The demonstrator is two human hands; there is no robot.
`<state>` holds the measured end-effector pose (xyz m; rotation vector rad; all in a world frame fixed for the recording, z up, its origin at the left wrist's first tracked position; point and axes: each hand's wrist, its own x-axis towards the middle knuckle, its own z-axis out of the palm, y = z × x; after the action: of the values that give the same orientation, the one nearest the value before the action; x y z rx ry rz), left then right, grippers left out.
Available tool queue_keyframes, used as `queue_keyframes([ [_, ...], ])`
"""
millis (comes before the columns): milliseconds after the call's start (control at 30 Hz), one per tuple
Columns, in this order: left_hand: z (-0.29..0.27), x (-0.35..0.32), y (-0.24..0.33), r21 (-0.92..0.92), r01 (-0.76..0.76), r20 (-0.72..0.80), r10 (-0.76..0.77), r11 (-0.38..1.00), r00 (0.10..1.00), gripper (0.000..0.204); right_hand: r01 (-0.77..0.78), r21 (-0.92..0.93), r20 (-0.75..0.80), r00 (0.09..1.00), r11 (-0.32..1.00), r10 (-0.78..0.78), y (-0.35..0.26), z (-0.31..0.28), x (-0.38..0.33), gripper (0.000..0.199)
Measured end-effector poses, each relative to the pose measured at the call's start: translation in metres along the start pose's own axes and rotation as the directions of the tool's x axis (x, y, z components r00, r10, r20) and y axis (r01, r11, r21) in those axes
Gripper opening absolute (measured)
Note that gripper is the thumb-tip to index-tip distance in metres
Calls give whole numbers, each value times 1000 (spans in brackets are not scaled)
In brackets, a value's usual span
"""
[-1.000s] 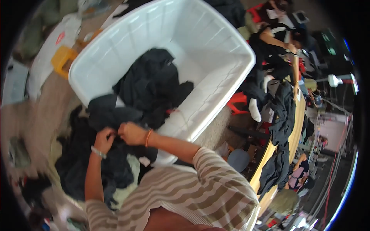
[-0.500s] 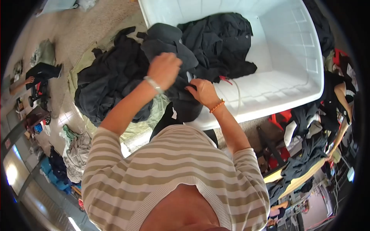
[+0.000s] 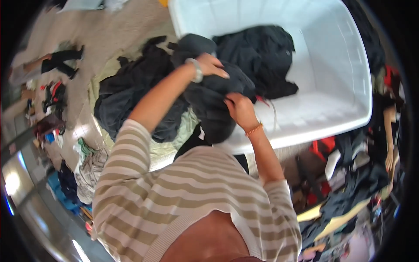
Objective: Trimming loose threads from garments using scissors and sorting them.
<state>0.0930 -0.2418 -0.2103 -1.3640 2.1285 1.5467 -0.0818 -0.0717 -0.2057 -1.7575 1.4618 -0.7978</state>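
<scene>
Above the near rim of the big white tub (image 3: 349, 109), the person works a dark garment (image 3: 214, 102) held up between both hands, part of it over the rim and part hanging down toward their striped shirt. Inside the tub lies another black heap of clothes (image 3: 262, 61); to the left, on the floor, a second dark pile (image 3: 131, 96) spreads over pale cloth. The left hand (image 3: 209, 65) lies over the top of the garment, fingers curled onto the fabric; the right hand (image 3: 238, 109) is closed on a fold lower down. To handle it well, I judge the 2 hands should find matching edges or seams, pull them apart so the cloth hangs flat, and keep the loose end clear of the floor pile so nothing snags.
</scene>
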Motion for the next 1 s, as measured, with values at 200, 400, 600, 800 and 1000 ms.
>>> queue_keyframes([
  [200,-9,-6,-16,-290,22,166,28,957,986,53,28,77,-27,999,997,-26,2,4,4,10],
  [400,-5,-6,-6,-143,72,81,-61,987,995,23,-12,39,-6,1000,999,12,1,4,-13,10],
  [600,5,-5,-28,-717,136,50,-143,684,988,15,-18,84,-74,997,996,24,-3,1,-10,11],
  [800,18,-21,-10,-760,18,-40,-75,650,996,16,8,151,-150,989,988,15,-15,0,12,14],
  [1000,26,-40,2,-700,-31,-25,19,713,1000,29,21,84,-222,975,996,-2,-13,9,20,14],
])
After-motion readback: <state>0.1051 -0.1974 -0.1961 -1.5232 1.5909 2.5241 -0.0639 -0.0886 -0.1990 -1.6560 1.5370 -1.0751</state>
